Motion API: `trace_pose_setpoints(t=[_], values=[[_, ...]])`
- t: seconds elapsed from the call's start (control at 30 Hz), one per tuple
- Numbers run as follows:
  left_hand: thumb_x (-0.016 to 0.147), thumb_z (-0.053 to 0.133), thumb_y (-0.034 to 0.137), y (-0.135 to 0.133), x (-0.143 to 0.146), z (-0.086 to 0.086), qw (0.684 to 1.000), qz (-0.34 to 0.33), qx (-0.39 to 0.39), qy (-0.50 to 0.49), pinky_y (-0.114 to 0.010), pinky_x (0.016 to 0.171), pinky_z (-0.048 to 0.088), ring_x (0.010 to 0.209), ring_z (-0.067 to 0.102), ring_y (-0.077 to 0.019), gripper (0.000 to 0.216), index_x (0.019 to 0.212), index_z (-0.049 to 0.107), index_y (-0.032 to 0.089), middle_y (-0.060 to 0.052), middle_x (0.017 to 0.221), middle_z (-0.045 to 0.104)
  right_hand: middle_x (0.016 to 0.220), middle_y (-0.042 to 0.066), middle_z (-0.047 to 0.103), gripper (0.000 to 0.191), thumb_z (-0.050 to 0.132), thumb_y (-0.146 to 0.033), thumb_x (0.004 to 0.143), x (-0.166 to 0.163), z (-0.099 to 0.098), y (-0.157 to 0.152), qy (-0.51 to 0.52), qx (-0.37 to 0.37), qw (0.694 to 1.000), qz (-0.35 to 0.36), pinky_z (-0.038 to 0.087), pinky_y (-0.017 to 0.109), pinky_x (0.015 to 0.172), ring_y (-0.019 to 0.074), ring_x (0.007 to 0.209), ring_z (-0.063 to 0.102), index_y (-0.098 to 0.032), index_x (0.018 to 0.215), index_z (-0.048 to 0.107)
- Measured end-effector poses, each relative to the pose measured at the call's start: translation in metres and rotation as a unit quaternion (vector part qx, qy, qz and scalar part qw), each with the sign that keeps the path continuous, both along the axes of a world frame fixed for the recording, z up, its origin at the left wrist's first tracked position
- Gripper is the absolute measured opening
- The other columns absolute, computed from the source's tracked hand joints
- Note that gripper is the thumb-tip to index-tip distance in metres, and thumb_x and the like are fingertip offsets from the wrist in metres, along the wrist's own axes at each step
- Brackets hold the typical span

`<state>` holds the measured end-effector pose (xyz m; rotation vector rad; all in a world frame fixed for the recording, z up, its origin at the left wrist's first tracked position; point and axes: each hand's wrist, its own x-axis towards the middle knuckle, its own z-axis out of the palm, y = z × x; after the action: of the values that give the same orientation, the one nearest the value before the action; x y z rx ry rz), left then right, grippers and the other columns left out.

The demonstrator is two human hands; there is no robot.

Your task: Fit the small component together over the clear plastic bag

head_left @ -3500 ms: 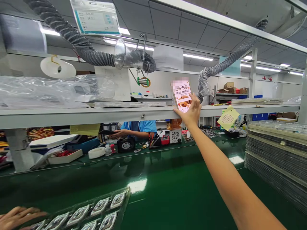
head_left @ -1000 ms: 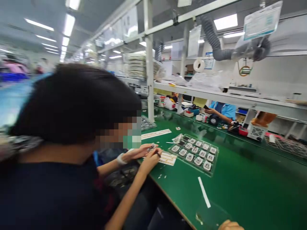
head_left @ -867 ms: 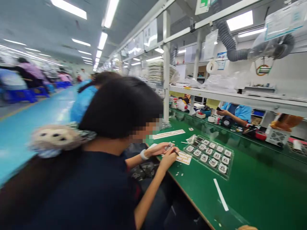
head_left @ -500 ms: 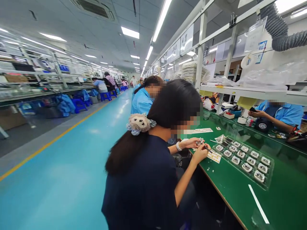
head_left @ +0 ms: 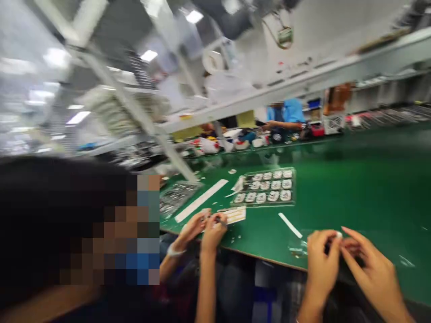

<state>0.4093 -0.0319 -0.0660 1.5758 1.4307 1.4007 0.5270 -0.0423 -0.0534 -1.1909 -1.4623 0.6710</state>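
Observation:
The view is smeared by motion. At the green table's (head_left: 357, 184) near edge on the lower right, my left hand (head_left: 319, 258) and my right hand (head_left: 368, 264) meet. Both have their fingers pinched together around a small thing with a white tip (head_left: 338, 234); I cannot make out what it is. A piece of clear plastic (head_left: 297, 245) lies on the table just left of my left hand. Beyond it lie a short white strip (head_left: 290, 225) and a clear tray of several small white parts (head_left: 266, 190).
A co-worker's head (head_left: 60, 215) fills the lower left. That person's hands (head_left: 205, 226) work over a label sheet (head_left: 235, 215), beside a long white strip (head_left: 201, 200). A person in blue (head_left: 289, 111) sits across the table under a shelf (head_left: 303, 80).
The view has swung from the aisle and the row of co-workers back to the table. Both my hands have come into view, pinched together at the near edge.

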Motion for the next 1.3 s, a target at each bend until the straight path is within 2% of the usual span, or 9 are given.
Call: trace_pose_setpoints(t=[0.13, 0.23, 0.3, 0.4, 0.6, 0.87, 1.03, 1.17, 1.3], values=[[0.093, 0.052, 0.039, -0.004, 0.001, -0.004, 0.999, -0.033, 0.027, 0.019, -0.034, 0.079, 0.047, 0.083, 0.061, -0.0206, 0.026, 0.090, 0.071, 0.021, -0.007, 0.087, 0.069, 0.085, 0.006, 0.066, 0.023, 0.070, -0.043, 0.076, 0.007, -0.005, 0.001, 0.119, -0.101, 0.986, 0.056, 0.053, 0.037, 0.071, 0.0219, 0.074, 0.064, -0.027, 0.093, 0.068], [0.094, 0.051, 0.034, 0.003, -0.010, -0.004, 0.997, -0.050, 0.056, 0.011, -0.027, 0.072, 0.047, 0.078, 0.061, -0.0172, 0.024, 0.089, 0.070, 0.020, -0.005, 0.082, 0.067, 0.073, -0.001, 0.061, 0.035, 0.078, -0.043, 0.069, 0.014, -0.002, 0.005, 0.291, -0.190, 0.929, 0.129, 0.047, 0.028, 0.057, 0.0138, 0.058, 0.057, -0.027, 0.098, 0.066], [0.095, 0.049, 0.034, 0.003, -0.014, -0.004, 0.996, -0.055, 0.063, 0.014, -0.025, 0.069, 0.047, 0.076, 0.061, -0.0162, 0.025, 0.088, 0.069, 0.020, -0.004, 0.080, 0.065, 0.068, -0.002, 0.059, 0.031, 0.079, -0.042, 0.070, 0.017, -0.001, 0.004, 0.337, -0.221, 0.902, 0.154, 0.044, 0.025, 0.055, 0.0108, 0.055, 0.054, -0.024, 0.092, 0.069], [0.094, 0.051, 0.036, 0.000, -0.014, -0.004, 0.995, -0.058, 0.073, 0.029, -0.023, 0.065, 0.045, 0.070, 0.058, -0.0150, 0.026, 0.082, 0.066, 0.019, -0.003, 0.075, 0.062, 0.069, 0.000, 0.061, 0.025, 0.080, -0.043, 0.069, 0.015, -0.001, 0.004, 0.330, -0.198, 0.913, 0.138, 0.047, 0.027, 0.063, 0.0123, 0.063, 0.057, -0.020, 0.078, 0.072], [0.095, 0.049, 0.035, 0.000, -0.013, -0.002, 0.996, -0.040, 0.070, 0.044, -0.023, 0.067, 0.042, 0.072, 0.054, -0.0145, 0.027, 0.076, 0.058, 0.019, -0.002, 0.075, 0.056, 0.074, 0.002, 0.061, 0.029, 0.073, -0.046, 0.076, 0.008, -0.005, 0.009, 0.261, -0.151, 0.948, 0.102, 0.051, 0.029, 0.062, 0.0139, 0.063, 0.060, -0.018, 0.079, 0.071], [0.090, 0.059, 0.031, 0.001, -0.011, -0.002, 0.991, -0.076, 0.082, 0.071, -0.027, 0.077, 0.047, 0.083, 0.060, -0.0164, 0.015, 0.097, 0.066, 0.020, -0.004, 0.088, 0.065, 0.075, 0.000, 0.058, 0.030, 0.061, -0.048, 0.086, 0.011, -0.015, 0.011, 0.212, -0.092, 0.968, 0.095, 0.049, 0.028, 0.064, 0.0127, 0.064, 0.058, -0.019, 0.080, 0.059], [0.091, 0.058, 0.031, 0.002, -0.011, -0.003, 0.991, -0.087, 0.062, 0.085, -0.027, 0.074, 0.047, 0.079, 0.062, -0.0165, 0.015, 0.088, 0.067, 0.019, -0.004, 0.085, 0.068, 0.076, 0.000, 0.061, 0.025, 0.064, -0.042, 0.083, 0.011, -0.017, 0.011, 0.250, -0.107, 0.956, 0.113, 0.050, 0.028, 0.065, 0.0133, 0.067, 0.059, -0.020, 0.092, 0.059], [0.091, 0.056, 0.031, 0.003, -0.012, -0.004, 0.993, -0.086, 0.055, 0.063, -0.026, 0.073, 0.047, 0.076, 0.061, -0.0157, 0.017, 0.083, 0.064, 0.018, -0.003, 0.081, 0.065, 0.076, 0.000, 0.062, 0.024, 0.069, -0.040, 0.079, 0.010, -0.016, 0.010, 0.257, -0.122, 0.953, 0.106, 0.050, 0.028, 0.065, 0.0126, 0.065, 0.059, -0.019, 0.088, 0.061], [0.092, 0.055, 0.030, 0.002, -0.012, -0.004, 0.994, -0.087, 0.051, 0.033, -0.025, 0.074, 0.048, 0.079, 0.061, -0.0149, 0.016, 0.086, 0.064, 0.018, -0.003, 0.084, 0.065, 0.075, 0.001, 0.066, 0.029, 0.072, -0.041, 0.076, 0.012, -0.012, 0.009, 0.313, -0.156, 0.930, 0.114, 0.050, 0.028, 0.066, 0.0122, 0.065, 0.060, -0.019, 0.091, 0.062]])
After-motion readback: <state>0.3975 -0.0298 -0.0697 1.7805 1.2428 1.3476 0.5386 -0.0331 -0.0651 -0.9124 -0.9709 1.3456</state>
